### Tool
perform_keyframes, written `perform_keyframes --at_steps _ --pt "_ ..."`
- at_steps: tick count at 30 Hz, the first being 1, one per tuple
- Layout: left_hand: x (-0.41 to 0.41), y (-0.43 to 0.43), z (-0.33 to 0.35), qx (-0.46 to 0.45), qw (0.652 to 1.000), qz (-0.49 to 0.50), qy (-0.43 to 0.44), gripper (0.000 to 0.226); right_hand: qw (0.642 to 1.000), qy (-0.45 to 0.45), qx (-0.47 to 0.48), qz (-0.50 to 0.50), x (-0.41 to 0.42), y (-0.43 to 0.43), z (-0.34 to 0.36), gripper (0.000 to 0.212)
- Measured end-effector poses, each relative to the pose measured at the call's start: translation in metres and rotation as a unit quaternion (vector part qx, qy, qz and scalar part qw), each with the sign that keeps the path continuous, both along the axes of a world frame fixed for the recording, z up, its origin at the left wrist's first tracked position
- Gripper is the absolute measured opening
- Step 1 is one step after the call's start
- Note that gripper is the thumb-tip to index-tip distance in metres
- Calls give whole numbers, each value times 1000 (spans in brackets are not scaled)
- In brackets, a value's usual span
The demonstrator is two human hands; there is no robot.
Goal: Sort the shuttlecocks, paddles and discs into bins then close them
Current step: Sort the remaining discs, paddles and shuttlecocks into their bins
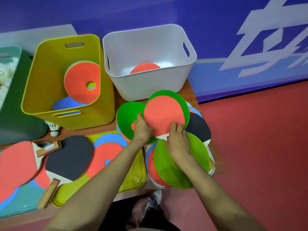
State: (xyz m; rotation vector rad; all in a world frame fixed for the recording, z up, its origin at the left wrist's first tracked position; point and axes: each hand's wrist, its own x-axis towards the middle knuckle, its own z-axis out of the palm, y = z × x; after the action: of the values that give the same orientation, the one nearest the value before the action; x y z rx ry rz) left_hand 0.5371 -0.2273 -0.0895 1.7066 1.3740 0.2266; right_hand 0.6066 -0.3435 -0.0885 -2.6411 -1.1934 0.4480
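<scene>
Bright, even indoor light with soft, faint shadows. Wide-angle view bends the edges; the left edge is blurred, colours look saturated and slightly soft.

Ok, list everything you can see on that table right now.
yellow bin: one, yellow, back left, orange and blue discs inside
white bin: one, white, back right, red round face inside
green bin: one, dark green, far left, cropped
shuttlecock: one, white, before the yellow bin
loose discs: several, green, orange, blue, centre and right piles
table paddles: three, two black, one red, left and right
lids: three, yellow, teal, white, under the piles
held paddle: one, red, centre
left hand, right hand: fingers grip the held paddle
</scene>
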Motion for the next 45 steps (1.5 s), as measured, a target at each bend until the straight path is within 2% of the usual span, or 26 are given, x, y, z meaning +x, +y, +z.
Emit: perform_keyframes --at_steps 5,10,12,14,15,17,18,19,21,23,24,26,27,32,35,40,45 --pt "-7 -2 0 28 999 -29 -27 82 1000 22 7 -9 0 -8 -6 67" --pt "-18 3 6 10 997 15 -75 77 997 37 70 -5 -2 -5 -2 71" --pt "-23 1 11 24 997 4 -75 72 994 50 94 3 -3 -5 -2 71" --pt "-34 -3 18 93 993 -62 -31 61 992 55 114 4 -4 -5 -4 70" --pt "-41 -4 21 169 980 -102 10 53 991 55 121 1 -3 -5 -6 71" --pt "-57 -3 21 346 923 -144 92 40 990 50 134 1 -1 -3 -10 72" --pt "-64 -4 19 390 905 -127 114 42 989 48 143 2 0 -3 -13 72" --pt "-70 -6 17 390 908 -91 122 48 987 47 152 1 1 -2 -15 73" --pt "-78 -8 12 309 946 7 97 59 985 49 167 -5 0 0 -19 73" --pt "-82 -6 6 170 981 91 16 64 983 51 179 -13 -3 1 -20 71" --pt "-82 -4 6 90 987 126 -38 63 981 50 185 -16 -4 2 -21 70" --pt "-79 0 13 -26 982 169 -79 52 980 48 193 -25 -6 3 -20 69" --pt "-77 1 18 -32 983 167 -70 46 979 47 196 -33 -5 2 -21 68" --pt "-86 9 29 67 988 133 -37 37 977 42 209 -23 -7 6 -20 63" --pt "-99 14 25 90 989 121 -1 33 977 51 207 -15 -9 12 -21 63" --pt "-114 6 28 144 985 93 -5 34 979 59 195 22 -12 22 -14 54" --pt "-139 -12 41 216 971 72 69 38 983 56 176 21 -17 32 -19 56"
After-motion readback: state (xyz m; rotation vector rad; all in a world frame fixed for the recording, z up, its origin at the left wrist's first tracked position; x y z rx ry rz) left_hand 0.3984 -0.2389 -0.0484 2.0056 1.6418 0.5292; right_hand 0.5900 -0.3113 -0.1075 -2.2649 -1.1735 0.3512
